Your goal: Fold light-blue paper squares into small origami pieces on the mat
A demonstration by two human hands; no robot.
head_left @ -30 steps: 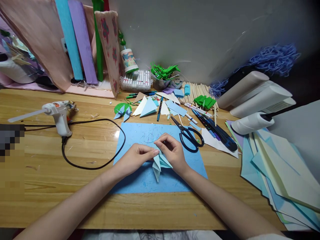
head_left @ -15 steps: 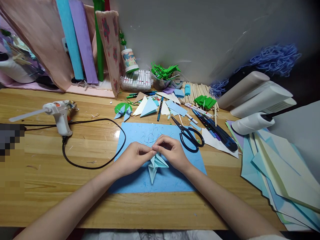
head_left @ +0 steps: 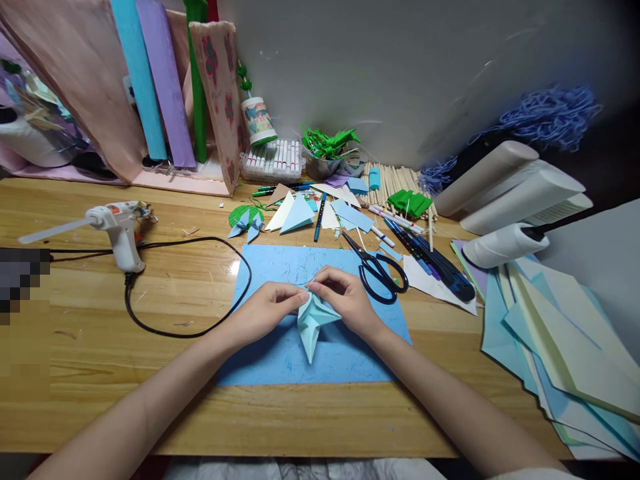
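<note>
Between my hands is a pale teal folded paper flower (head_left: 313,323) with pointed petals, one tip pointing down toward me. My left hand (head_left: 267,308) pinches its upper left edge between thumb and fingers. From the other side, my right hand (head_left: 345,297) grips the top with thumb and bent fingers. Fingers partly hide the flower's upper end. Beneath lies a blue sheet (head_left: 280,363) with scratch marks and small scraps. Black-handled scissors (head_left: 384,277) rest at the sheet's upper right, near my right hand.
A white hot glue gun (head_left: 123,233) stands at left, its black cord looping toward the sheet. Paper triangles (head_left: 299,215), pens (head_left: 425,257) and wooden sticks (head_left: 395,183) spread along the back. Stacked coloured paper (head_left: 565,340) is at right, below white rolls (head_left: 505,247).
The paper flower has tilted and spread, so more of its inner folds and petals face me. My hands have shifted slightly, the fingertips a little farther apart.
</note>
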